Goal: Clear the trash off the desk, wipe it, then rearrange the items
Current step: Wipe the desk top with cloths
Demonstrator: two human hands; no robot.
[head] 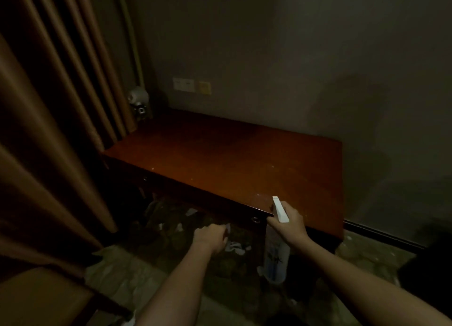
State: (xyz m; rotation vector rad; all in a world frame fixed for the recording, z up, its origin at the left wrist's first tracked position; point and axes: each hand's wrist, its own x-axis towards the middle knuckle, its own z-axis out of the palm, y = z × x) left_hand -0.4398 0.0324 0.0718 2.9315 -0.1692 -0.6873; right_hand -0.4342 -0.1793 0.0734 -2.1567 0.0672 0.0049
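The brown wooden desk (pixel 232 159) fills the middle. At 5 o'clock the right hand (pixel 289 224) grips a clear spray bottle (pixel 276 252) by its neck, fingers wrapped round it, and the white nozzle points over the desk's near edge. At 6 o'clock the left hand (pixel 210 237) hangs below the desk edge with fingers curled in. A small white bit (pixel 227 227) sits at its fingertips; I cannot tell if the hand holds it. White paper scraps (pixel 236 247) lie on the floor just beside it. A brown curtain (pixel 49 130) hangs at 9 o'clock.
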